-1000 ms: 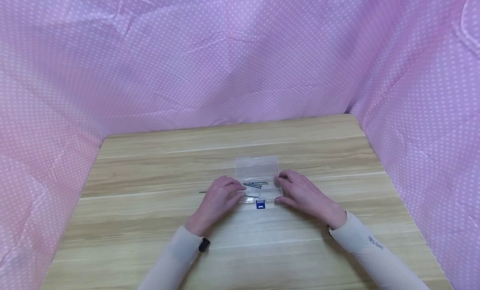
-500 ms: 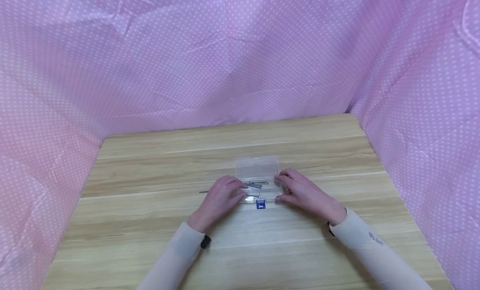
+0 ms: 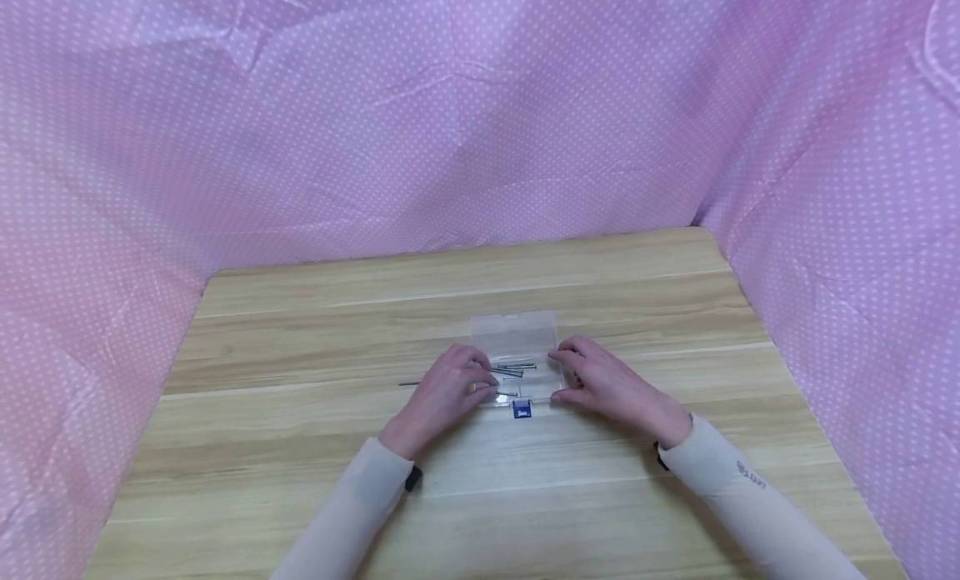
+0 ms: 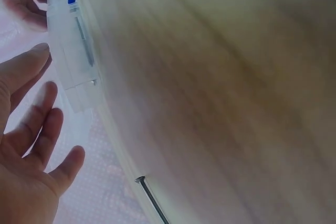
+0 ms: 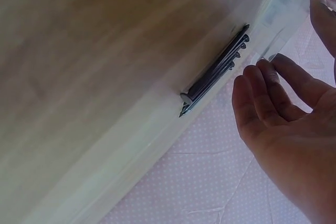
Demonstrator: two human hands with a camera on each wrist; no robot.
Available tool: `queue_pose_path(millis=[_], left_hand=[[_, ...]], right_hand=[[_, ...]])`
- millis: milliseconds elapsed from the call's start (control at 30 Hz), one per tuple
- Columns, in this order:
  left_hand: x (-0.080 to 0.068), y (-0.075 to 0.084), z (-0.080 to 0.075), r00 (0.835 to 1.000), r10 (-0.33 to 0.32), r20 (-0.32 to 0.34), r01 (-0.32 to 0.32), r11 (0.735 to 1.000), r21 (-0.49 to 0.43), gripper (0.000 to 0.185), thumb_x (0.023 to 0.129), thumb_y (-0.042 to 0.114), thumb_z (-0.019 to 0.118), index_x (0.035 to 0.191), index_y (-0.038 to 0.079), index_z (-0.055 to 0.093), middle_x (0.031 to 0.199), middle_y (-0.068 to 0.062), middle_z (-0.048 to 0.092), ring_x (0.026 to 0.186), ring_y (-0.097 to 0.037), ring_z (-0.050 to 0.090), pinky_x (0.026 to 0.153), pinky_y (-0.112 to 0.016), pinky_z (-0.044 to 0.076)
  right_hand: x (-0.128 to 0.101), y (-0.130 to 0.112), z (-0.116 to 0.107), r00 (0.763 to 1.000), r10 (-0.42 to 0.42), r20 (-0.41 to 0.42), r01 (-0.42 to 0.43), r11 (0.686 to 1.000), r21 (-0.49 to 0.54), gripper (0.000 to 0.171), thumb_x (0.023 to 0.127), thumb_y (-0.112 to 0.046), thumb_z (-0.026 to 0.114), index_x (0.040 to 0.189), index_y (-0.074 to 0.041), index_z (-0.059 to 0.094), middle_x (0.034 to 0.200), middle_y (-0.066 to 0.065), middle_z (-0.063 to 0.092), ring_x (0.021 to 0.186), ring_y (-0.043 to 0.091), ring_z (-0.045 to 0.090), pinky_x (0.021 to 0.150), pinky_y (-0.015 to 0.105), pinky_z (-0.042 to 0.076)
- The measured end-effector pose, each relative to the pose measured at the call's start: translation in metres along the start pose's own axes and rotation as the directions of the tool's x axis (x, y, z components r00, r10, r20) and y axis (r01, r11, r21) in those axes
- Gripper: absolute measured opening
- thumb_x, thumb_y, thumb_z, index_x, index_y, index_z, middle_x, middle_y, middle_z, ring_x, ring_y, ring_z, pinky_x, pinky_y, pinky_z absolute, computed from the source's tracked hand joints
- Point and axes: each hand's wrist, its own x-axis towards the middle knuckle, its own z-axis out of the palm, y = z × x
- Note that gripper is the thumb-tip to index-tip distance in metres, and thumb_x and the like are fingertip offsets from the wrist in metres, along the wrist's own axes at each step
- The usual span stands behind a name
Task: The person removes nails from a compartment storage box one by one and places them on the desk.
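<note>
A clear plastic box with a blue latch lies on the table, its lid folded back. Several nails lie inside; the left wrist view shows one nail through the front wall. My left hand reaches over the box's left end with fingers loosely bent and spread, fingertips close to the nails. In the left wrist view no nail shows between its thumb and fingers. My right hand grips the right end, thumb at the front wall and fingers at the back.
One loose nail lies on the wooden table, left of my left hand. Several more nails lie bunched beside the right hand, mostly hidden by it in the head view. Pink dotted cloth hangs around the table.
My left hand has shifted slightly right, further over the box, and its fingers have bent more. The nails in the box moved only slightly. The right hand has stayed at the box.
</note>
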Motion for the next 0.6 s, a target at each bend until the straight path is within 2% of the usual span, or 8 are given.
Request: queue_pose_path(millis=[233,467,600], left_hand=[[0.006,-0.002,0.003,0.998,0.047,0.029,-0.049,0.996,0.072,0.008,0.088,0.023,0.085,0.094,0.018,0.084,0.129,-0.006,0.065,0.125,-0.026,0.055,0.112,-0.044,0.042],[0.011,-0.002,0.003,0.994,0.098,0.056,-0.103,0.99,0.093,0.007,0.087,0.023,0.084,0.093,0.019,0.084,0.125,-0.007,0.068,0.121,-0.026,0.058,0.11,-0.045,0.044],[0.012,-0.002,0.005,0.991,0.098,0.097,-0.112,0.982,0.15,0.008,0.088,0.026,0.084,0.096,0.023,0.085,0.131,-0.006,0.067,0.126,-0.026,0.056,0.114,-0.046,0.041]], right_hand=[[0.0,-0.001,-0.002,1.0,-0.008,0.005,0.008,1.0,-0.009,0.063,0.088,-0.035,0.084,0.136,0.0,0.063,0.127,0.008,0.058,0.094,0.014,0.052,0.08,0.034,0.051],[0.001,-0.002,-0.002,1.0,-0.007,0.01,0.007,1.0,-0.016,0.063,0.087,-0.034,0.085,0.136,0.001,0.063,0.128,0.01,0.059,0.098,0.016,0.053,0.083,0.036,0.053],[0.001,-0.002,-0.002,1.0,0.002,0.017,-0.002,1.0,-0.005,0.063,0.087,-0.034,0.085,0.136,0.0,0.064,0.128,0.009,0.059,0.103,0.017,0.055,0.088,0.039,0.054]])
